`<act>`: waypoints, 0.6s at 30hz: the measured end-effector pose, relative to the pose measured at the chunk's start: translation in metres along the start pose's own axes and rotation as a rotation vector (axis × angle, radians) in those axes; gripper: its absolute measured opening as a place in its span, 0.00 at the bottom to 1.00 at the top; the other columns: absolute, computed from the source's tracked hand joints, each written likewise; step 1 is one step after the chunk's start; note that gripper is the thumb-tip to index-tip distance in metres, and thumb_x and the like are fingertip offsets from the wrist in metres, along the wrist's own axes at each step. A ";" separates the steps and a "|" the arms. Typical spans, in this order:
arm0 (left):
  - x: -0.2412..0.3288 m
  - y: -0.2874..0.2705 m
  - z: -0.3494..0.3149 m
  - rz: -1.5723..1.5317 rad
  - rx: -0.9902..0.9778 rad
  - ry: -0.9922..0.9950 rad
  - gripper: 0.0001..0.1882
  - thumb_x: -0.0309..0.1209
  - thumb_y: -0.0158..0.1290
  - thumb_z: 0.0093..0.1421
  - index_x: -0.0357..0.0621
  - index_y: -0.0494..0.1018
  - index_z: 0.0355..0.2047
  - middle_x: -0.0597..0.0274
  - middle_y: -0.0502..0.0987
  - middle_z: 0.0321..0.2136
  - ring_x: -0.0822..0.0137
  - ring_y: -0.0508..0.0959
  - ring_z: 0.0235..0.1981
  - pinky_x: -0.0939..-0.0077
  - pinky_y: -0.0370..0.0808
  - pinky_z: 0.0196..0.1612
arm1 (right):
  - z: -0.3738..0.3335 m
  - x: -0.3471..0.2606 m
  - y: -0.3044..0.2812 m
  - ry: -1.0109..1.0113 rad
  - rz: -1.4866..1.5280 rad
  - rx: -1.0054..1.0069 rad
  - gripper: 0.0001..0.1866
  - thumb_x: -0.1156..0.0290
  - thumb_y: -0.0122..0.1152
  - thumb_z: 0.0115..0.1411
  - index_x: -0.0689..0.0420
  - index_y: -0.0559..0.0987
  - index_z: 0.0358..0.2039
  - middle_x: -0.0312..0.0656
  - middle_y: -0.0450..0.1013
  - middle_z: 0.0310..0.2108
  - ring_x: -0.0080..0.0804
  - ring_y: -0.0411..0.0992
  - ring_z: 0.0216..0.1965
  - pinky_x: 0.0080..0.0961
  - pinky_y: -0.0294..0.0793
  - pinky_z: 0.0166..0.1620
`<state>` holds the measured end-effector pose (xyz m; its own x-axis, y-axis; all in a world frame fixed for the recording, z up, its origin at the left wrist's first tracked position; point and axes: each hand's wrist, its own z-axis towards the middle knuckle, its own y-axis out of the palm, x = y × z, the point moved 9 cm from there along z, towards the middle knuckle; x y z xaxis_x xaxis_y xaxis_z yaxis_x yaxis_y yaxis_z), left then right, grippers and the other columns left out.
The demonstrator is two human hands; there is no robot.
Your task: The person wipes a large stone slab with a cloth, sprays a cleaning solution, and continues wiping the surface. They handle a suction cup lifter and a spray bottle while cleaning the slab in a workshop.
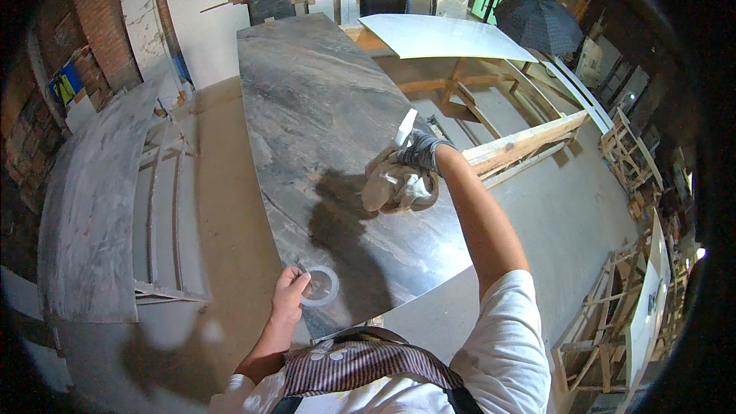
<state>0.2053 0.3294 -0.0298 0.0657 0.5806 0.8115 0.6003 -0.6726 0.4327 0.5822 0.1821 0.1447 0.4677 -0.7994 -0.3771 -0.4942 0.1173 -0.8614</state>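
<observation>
While the right hand [422, 152], in a dark covering, looks closed on a bunched rag [410, 188], with a white piece [406, 127] poking out on the far side, the left hand [290, 295] pinches a translucent tape-like roll [334, 285] by its left rim, over the near-left edge of the grey marbled slab [322, 92]. Reads as a surface-wiping step; next move probably calls for even rag pressure, roll out of the way. Rag bunches against the right hand's near-left side, over the slab's right part; slab contact unclear.
</observation>
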 end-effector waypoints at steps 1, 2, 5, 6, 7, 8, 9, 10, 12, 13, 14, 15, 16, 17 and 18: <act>0.002 0.002 -0.001 0.010 -0.002 -0.002 0.05 0.24 0.53 0.60 0.45 0.67 0.33 0.68 0.71 0.28 0.77 0.70 0.28 0.81 0.69 0.33 | 0.000 0.000 -0.004 -0.025 0.012 0.067 0.32 0.52 0.69 0.45 0.61 0.75 0.47 0.50 0.75 0.45 0.41 0.73 0.44 0.32 0.72 0.45; 0.000 0.004 0.000 0.002 -0.015 -0.005 0.05 0.24 0.53 0.60 0.45 0.67 0.33 0.68 0.71 0.28 0.77 0.70 0.28 0.81 0.69 0.33 | -0.001 0.001 -0.009 -0.050 0.023 0.134 0.32 0.51 0.69 0.45 0.60 0.76 0.45 0.50 0.75 0.43 0.41 0.74 0.42 0.32 0.73 0.44; -0.002 0.002 0.002 -0.012 -0.032 -0.001 0.05 0.24 0.53 0.60 0.45 0.67 0.32 0.69 0.71 0.27 0.77 0.70 0.28 0.81 0.69 0.33 | -0.016 -0.012 -0.016 -0.117 0.126 0.255 0.29 0.48 0.70 0.44 0.58 0.80 0.40 0.48 0.77 0.39 0.40 0.75 0.38 0.33 0.73 0.44; -0.001 -0.001 0.001 -0.009 -0.023 0.004 0.05 0.24 0.53 0.59 0.45 0.67 0.32 0.69 0.71 0.27 0.77 0.70 0.28 0.81 0.69 0.33 | -0.029 -0.030 -0.018 -0.127 0.210 0.236 0.28 0.48 0.70 0.44 0.58 0.80 0.38 0.47 0.77 0.38 0.40 0.75 0.37 0.33 0.73 0.44; -0.001 -0.002 0.000 -0.007 -0.018 0.006 0.05 0.25 0.53 0.59 0.45 0.67 0.31 0.69 0.71 0.27 0.77 0.70 0.28 0.81 0.69 0.33 | -0.043 -0.046 -0.022 -0.132 0.293 0.220 0.27 0.48 0.70 0.44 0.58 0.81 0.37 0.47 0.77 0.36 0.39 0.75 0.37 0.34 0.73 0.44; -0.002 -0.002 0.000 -0.011 -0.026 0.009 0.05 0.25 0.53 0.59 0.45 0.67 0.31 0.69 0.71 0.27 0.77 0.70 0.28 0.81 0.69 0.33 | -0.046 -0.049 -0.024 -0.129 0.326 0.209 0.27 0.48 0.70 0.44 0.58 0.81 0.37 0.47 0.77 0.37 0.39 0.75 0.37 0.34 0.73 0.44; -0.004 -0.003 0.000 -0.017 -0.033 0.010 0.05 0.25 0.53 0.59 0.45 0.67 0.31 0.69 0.71 0.27 0.77 0.70 0.28 0.82 0.69 0.33 | -0.048 -0.048 -0.022 -0.120 0.347 0.192 0.27 0.49 0.69 0.45 0.58 0.81 0.38 0.47 0.77 0.37 0.39 0.75 0.37 0.34 0.73 0.44; -0.005 -0.004 0.000 -0.023 -0.038 0.012 0.05 0.25 0.53 0.59 0.45 0.67 0.31 0.69 0.71 0.27 0.77 0.70 0.28 0.82 0.68 0.33 | -0.044 -0.046 -0.020 -0.111 0.348 0.171 0.27 0.49 0.69 0.45 0.57 0.80 0.38 0.47 0.77 0.38 0.39 0.75 0.38 0.33 0.73 0.44; -0.006 -0.007 -0.001 -0.025 -0.022 0.019 0.05 0.24 0.53 0.59 0.46 0.67 0.31 0.69 0.71 0.27 0.77 0.70 0.28 0.81 0.68 0.33 | -0.034 -0.042 -0.016 -0.099 0.327 0.124 0.27 0.49 0.69 0.46 0.57 0.80 0.39 0.47 0.77 0.38 0.39 0.75 0.38 0.33 0.73 0.45; -0.006 -0.009 -0.001 -0.026 -0.012 0.024 0.05 0.24 0.53 0.59 0.46 0.67 0.31 0.69 0.71 0.27 0.77 0.70 0.28 0.81 0.68 0.33 | -0.029 -0.040 -0.014 -0.095 0.313 0.105 0.27 0.50 0.69 0.46 0.57 0.80 0.39 0.47 0.77 0.39 0.38 0.75 0.39 0.33 0.73 0.45; -0.006 -0.010 -0.002 -0.021 -0.003 0.016 0.05 0.24 0.53 0.59 0.46 0.67 0.31 0.69 0.71 0.27 0.77 0.70 0.28 0.81 0.69 0.33 | -0.026 -0.038 -0.012 -0.090 0.307 0.089 0.27 0.50 0.68 0.46 0.57 0.80 0.40 0.46 0.77 0.39 0.38 0.75 0.39 0.33 0.73 0.45; -0.005 -0.011 -0.003 -0.018 0.006 0.011 0.05 0.24 0.53 0.59 0.46 0.67 0.31 0.69 0.71 0.27 0.77 0.70 0.28 0.81 0.69 0.33 | -0.023 -0.039 -0.011 -0.087 0.300 0.076 0.27 0.50 0.68 0.47 0.57 0.79 0.40 0.46 0.77 0.39 0.38 0.75 0.39 0.33 0.73 0.45; -0.004 -0.012 -0.005 -0.013 0.016 0.006 0.05 0.24 0.53 0.59 0.46 0.67 0.31 0.69 0.71 0.27 0.77 0.70 0.28 0.81 0.69 0.33 | -0.019 -0.040 -0.010 -0.086 0.294 0.069 0.27 0.50 0.68 0.47 0.57 0.79 0.41 0.46 0.76 0.40 0.38 0.74 0.39 0.33 0.73 0.45; -0.005 -0.013 -0.005 -0.024 0.018 0.006 0.05 0.24 0.53 0.59 0.46 0.67 0.31 0.69 0.71 0.27 0.77 0.70 0.28 0.81 0.69 0.33 | -0.016 -0.040 -0.010 -0.083 0.288 0.066 0.27 0.51 0.68 0.47 0.57 0.79 0.41 0.46 0.76 0.40 0.38 0.74 0.40 0.33 0.73 0.45; -0.005 -0.013 -0.005 -0.033 0.015 0.003 0.05 0.24 0.53 0.59 0.46 0.67 0.31 0.69 0.71 0.27 0.77 0.70 0.28 0.81 0.69 0.33 | -0.015 -0.040 -0.010 -0.077 0.283 0.066 0.27 0.51 0.67 0.48 0.57 0.79 0.42 0.46 0.76 0.40 0.38 0.74 0.40 0.33 0.72 0.46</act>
<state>0.1930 0.3327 -0.0373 0.0431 0.6008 0.7982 0.6137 -0.6464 0.4534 0.5574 0.2036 0.1735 0.3732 -0.6830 -0.6279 -0.5654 0.3692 -0.7376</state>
